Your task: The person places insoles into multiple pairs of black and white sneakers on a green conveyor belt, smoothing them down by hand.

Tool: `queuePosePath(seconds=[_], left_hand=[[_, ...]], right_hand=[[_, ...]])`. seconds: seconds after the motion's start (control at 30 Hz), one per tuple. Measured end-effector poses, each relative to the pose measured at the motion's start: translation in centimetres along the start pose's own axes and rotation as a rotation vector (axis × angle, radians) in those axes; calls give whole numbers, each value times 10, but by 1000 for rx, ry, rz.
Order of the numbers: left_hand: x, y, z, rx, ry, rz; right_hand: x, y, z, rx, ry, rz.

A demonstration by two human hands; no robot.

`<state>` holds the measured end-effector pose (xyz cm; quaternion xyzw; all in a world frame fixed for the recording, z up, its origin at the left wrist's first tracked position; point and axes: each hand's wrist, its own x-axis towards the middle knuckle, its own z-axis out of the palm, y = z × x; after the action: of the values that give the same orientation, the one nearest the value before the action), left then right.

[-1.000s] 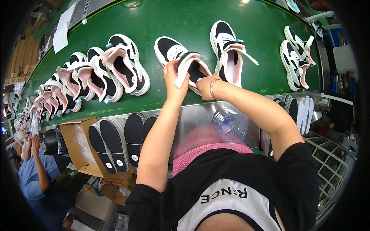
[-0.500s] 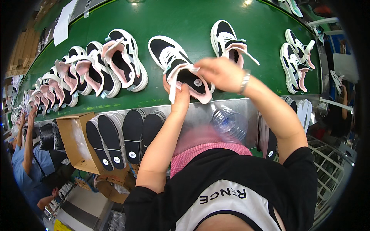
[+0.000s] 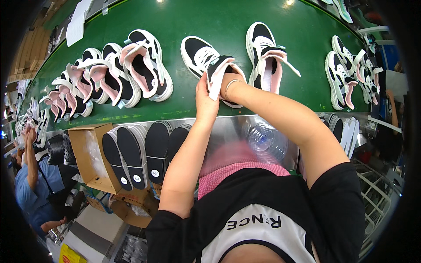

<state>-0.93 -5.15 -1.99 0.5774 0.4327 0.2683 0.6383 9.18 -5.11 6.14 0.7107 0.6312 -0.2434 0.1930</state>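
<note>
Sneaker (image 3: 208, 59) lies on green desk (image 3: 223, 19), between both hands' fingers. Left hand (image 3: 207, 100) grips its left side; right hand (image 3: 231, 82) reaches inside, fingers hidden, grip undeterminable. Step judged: smoothing the interior; next move calls for steady left-hand support. Second sneaker (image 3: 262, 42): just right of right fingers. Insole stacks (image 3: 131, 151): left of left fingers, bodyward.

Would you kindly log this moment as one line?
left hand: holding sneaker | right hand: inside sneaker opening, fingertips hidden | nearby: second sneaker to its right, on green table
</note>
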Motion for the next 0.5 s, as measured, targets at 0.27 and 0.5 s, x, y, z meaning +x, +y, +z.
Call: queuePosePath(seconds=[0.27, 0.5], left_hand=[[1, 9, 1, -43, 12, -29], [5, 19, 0, -60, -18, -108]], right_hand=[[5, 20, 23, 88, 179, -170], [1, 25, 13, 269, -77, -165]])
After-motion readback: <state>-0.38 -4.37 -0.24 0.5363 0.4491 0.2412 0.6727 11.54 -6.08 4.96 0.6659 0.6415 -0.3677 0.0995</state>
